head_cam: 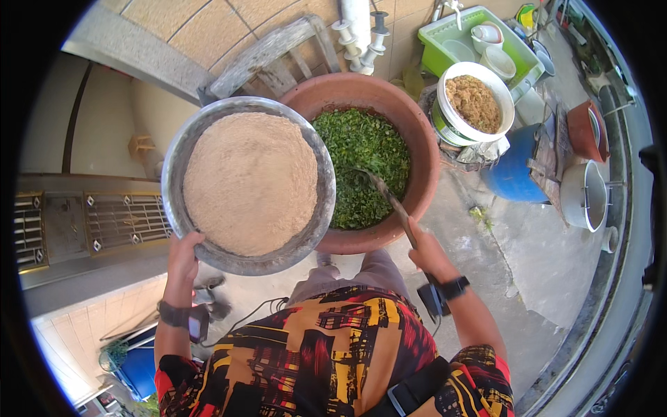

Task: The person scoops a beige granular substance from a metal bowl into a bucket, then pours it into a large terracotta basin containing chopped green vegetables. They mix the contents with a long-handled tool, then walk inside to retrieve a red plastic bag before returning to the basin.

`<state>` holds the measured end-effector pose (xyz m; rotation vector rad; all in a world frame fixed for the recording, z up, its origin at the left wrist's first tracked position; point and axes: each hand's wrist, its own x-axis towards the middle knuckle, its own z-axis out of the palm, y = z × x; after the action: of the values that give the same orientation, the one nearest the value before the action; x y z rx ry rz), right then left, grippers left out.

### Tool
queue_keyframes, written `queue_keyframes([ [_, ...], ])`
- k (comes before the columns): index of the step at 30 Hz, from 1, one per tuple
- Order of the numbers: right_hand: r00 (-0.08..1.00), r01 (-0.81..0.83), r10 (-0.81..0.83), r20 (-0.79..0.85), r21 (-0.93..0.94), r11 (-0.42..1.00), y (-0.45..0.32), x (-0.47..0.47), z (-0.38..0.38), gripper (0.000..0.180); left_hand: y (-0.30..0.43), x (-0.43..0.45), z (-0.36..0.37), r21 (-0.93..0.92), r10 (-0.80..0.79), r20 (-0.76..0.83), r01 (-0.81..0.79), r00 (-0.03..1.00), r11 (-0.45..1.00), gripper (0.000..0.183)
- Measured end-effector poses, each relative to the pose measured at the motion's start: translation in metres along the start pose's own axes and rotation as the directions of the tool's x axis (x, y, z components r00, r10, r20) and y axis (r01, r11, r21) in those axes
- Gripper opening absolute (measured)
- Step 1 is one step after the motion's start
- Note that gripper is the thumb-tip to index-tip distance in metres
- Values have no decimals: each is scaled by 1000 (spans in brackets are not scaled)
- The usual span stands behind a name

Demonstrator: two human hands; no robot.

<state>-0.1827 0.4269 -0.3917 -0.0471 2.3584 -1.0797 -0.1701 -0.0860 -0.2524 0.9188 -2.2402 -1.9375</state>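
Note:
My left hand grips the near left rim of a grey metal basin, which is filled with pale brown powdery meal. The basin overlaps the left side of a large reddish-brown tub. Chopped green leaves lie inside the tub. My right hand is closed around the handle of a long tool, whose far end rests among the leaves; its head is partly buried, so its kind cannot be told. The basin hides part of the tub and leaves.
At the back right, a white bucket holds a brown crumbly mixture. Behind it stands a green plastic crate with bowls. A blue barrel, a red bucket and a grey pot stand right. A wooden chair is behind the tub.

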Motion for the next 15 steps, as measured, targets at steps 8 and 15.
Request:
queue_keyframes([
  [8,999,18,-25,-23,-237,971,12,-74,-3,80,61,60,120,775,453,158,-394,878,494,74],
  [15,998,49,-59,-31,-267,962,14,-81,-6,78,66,48,206,878,607,360,-477,708,35,80],
])
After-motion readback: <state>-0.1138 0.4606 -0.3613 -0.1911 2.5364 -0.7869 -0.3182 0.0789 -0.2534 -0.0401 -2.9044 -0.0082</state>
